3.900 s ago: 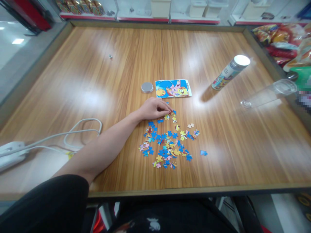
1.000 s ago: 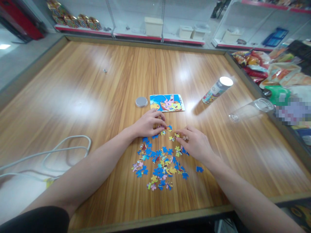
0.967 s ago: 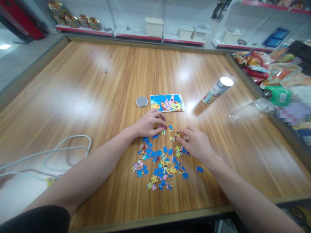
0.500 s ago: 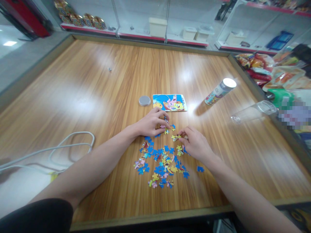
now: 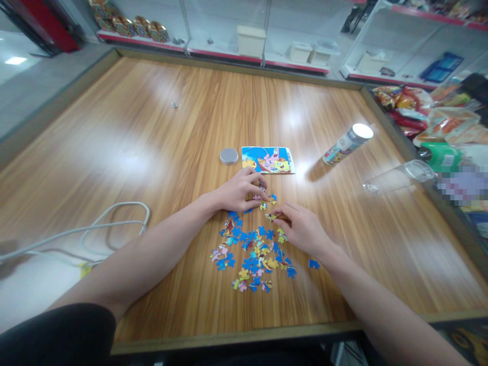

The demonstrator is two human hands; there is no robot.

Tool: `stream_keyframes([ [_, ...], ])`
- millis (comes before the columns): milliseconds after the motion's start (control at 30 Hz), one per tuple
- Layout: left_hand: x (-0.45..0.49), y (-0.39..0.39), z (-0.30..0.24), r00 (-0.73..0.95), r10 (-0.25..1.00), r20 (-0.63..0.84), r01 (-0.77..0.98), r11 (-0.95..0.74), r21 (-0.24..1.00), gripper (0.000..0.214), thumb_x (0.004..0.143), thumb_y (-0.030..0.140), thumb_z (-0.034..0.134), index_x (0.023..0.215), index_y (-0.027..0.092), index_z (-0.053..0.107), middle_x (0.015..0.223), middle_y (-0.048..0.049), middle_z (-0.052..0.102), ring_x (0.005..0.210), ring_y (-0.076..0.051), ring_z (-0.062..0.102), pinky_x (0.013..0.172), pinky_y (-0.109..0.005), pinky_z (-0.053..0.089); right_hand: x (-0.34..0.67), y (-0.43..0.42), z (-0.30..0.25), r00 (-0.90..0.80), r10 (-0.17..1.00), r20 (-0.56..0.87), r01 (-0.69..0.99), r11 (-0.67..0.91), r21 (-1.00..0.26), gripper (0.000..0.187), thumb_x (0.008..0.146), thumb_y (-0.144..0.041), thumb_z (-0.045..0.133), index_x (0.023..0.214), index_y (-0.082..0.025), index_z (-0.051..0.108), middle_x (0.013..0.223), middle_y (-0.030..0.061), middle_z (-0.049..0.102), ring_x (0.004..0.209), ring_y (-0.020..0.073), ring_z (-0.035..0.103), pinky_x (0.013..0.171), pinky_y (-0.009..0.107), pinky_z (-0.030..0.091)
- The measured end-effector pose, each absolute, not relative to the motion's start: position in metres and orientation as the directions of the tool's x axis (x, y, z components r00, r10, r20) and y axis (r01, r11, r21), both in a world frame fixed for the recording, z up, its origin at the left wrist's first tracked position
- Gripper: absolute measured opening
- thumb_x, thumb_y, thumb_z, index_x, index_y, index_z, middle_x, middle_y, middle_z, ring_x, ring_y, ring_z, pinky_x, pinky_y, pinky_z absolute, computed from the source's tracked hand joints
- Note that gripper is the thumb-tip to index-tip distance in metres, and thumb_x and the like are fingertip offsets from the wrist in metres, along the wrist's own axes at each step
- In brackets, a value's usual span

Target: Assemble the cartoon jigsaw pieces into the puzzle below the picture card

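Note:
My right hand (image 5: 303,229) pinches a mostly yellow puzzle piece (image 5: 270,217) between thumb and fingertips, just above the table. My left hand (image 5: 244,192) lies palm down with its curved fingers apart, the fingertips on a small group of puzzle pieces (image 5: 263,205); part of that group is hidden under the fingers. Nearer to me, a loose pile of blue, yellow and pink puzzle pieces (image 5: 251,264) is spread over the wood. One blue puzzle piece (image 5: 313,264) lies apart on the right. Beyond my left hand is a cartoon picture card (image 5: 269,160).
A round grey lid (image 5: 229,156) sits left of the card. To the right stand a printed tube (image 5: 345,146) and a clear plastic container (image 5: 398,178) on its side. White cable (image 5: 125,223) loops at left. Snack bags (image 5: 409,104) line the right edge.
My right hand has moved slightly left with the yellow puzzle piece, closer to the group under my left hand. The left hand stays on that group; the view has shifted slightly.

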State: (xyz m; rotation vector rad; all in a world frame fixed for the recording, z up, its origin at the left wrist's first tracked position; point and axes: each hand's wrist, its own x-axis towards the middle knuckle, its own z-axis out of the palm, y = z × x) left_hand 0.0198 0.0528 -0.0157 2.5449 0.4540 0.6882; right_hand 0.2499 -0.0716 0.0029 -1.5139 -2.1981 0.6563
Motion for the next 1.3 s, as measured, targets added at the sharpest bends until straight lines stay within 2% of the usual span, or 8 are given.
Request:
stream_keyframes([
  [167, 0.020, 0.053, -0.013, 0.826, 0.417, 0.379, 0.190, -0.839, 0.509, 0.017, 0.088, 0.030, 0.070, 0.103, 0.029, 0.078, 0.114, -0.0059, 0.065, 0.106, -0.024, 0.050, 0.101, -0.044, 0.042, 0.249, -0.073, 0.000, -0.351, 0.936, 0.035, 0.727, 0.296, -0.619, 0.030, 0.091, -0.015, 0.064, 0.118, -0.026, 0.064, 0.097, 0.0017, 0.069, 0.090, 0.0184, 0.065, 0.079, 0.030, 0.049],
  [400, 0.020, 0.055, -0.016, 0.827, 0.417, 0.376, 0.192, -0.839, 0.509, 0.019, 0.087, 0.030, 0.072, 0.104, 0.031, 0.078, 0.116, -0.0049, 0.065, 0.107, -0.024, 0.050, 0.101, -0.044, 0.042, 0.252, -0.070, 0.006, -0.342, 0.926, 0.158, 0.673, 0.359, -0.646, 0.005, 0.093, -0.019, 0.062, 0.094, -0.022, 0.066, 0.089, 0.0029, 0.068, 0.086, 0.0193, 0.064, 0.080, 0.032, 0.049],
  [533, 0.019, 0.055, -0.018, 0.825, 0.421, 0.377, 0.189, -0.834, 0.518, 0.018, 0.086, 0.031, 0.072, 0.103, 0.031, 0.078, 0.116, -0.0048, 0.064, 0.107, -0.024, 0.050, 0.101, -0.045, 0.042, 0.250, -0.070, 0.009, -0.339, 0.918, 0.207, 0.658, 0.388, -0.645, 0.007, 0.093, -0.018, 0.061, 0.097, -0.023, 0.065, 0.100, 0.0045, 0.071, 0.097, 0.0218, 0.065, 0.088, 0.036, 0.049],
  [700, 0.019, 0.056, -0.018, 0.824, 0.427, 0.373, 0.200, -0.835, 0.513, 0.018, 0.088, 0.033, 0.071, 0.104, 0.032, 0.078, 0.116, -0.0040, 0.065, 0.106, -0.024, 0.050, 0.100, -0.043, 0.042, 0.246, -0.076, 0.007, -0.368, 0.928, 0.057, 0.646, 0.299, -0.702, 0.004, 0.092, -0.026, 0.066, 0.090, -0.023, 0.069, 0.080, 0.0007, 0.069, 0.069, 0.0154, 0.061, 0.066, 0.029, 0.047],
  [800, 0.019, 0.056, -0.019, 0.826, 0.421, 0.375, 0.200, -0.841, 0.503, 0.017, 0.088, 0.033, 0.070, 0.103, 0.031, 0.078, 0.116, -0.0041, 0.065, 0.106, -0.023, 0.050, 0.101, -0.043, 0.042, 0.245, -0.077, 0.005, -0.326, 0.944, 0.057, 0.626, 0.261, -0.735, 0.007, 0.092, -0.029, 0.068, 0.090, -0.022, 0.070, 0.075, -0.0004, 0.068, 0.064, 0.0139, 0.060, 0.063, 0.027, 0.046],
  [1000, 0.019, 0.056, -0.018, 0.835, 0.415, 0.363, 0.198, -0.840, 0.505, 0.018, 0.087, 0.032, 0.071, 0.103, 0.031, 0.078, 0.117, -0.0041, 0.064, 0.107, -0.024, 0.049, 0.102, -0.043, 0.041, 0.252, -0.066, -0.005, -0.195, 0.977, 0.087, 0.776, 0.208, -0.595, 0.017, 0.098, -0.027, 0.057, 0.089, -0.021, 0.070, 0.084, 0.0031, 0.073, 0.078, 0.0190, 0.066, 0.071, 0.031, 0.047],
  [1133, 0.019, 0.056, -0.017, 0.842, 0.406, 0.355, 0.192, -0.840, 0.507, 0.018, 0.088, 0.033, 0.071, 0.104, 0.032, 0.078, 0.117, -0.0040, 0.064, 0.108, -0.024, 0.049, 0.101, -0.043, 0.041, 0.252, -0.063, -0.005, -0.188, 0.978, 0.094, 0.806, 0.208, -0.555, 0.012, 0.096, -0.027, 0.061, 0.090, -0.022, 0.071, 0.086, 0.0034, 0.072, 0.081, 0.0207, 0.065, 0.075, 0.033, 0.046],
  [1300, 0.019, 0.056, -0.017, 0.837, 0.408, 0.365, 0.182, -0.836, 0.518, 0.017, 0.087, 0.034, 0.072, 0.102, 0.032, 0.079, 0.116, -0.0044, 0.065, 0.108, -0.024, 0.050, 0.102, -0.044, 0.040, 0.254, -0.063, 0.004, -0.225, 0.967, 0.122, 0.823, 0.255, -0.508, 0.010, 0.094, -0.024, 0.064, 0.100, -0.022, 0.071, 0.084, 0.0011, 0.069, 0.080, 0.0173, 0.063, 0.072, 0.029, 0.045],
])
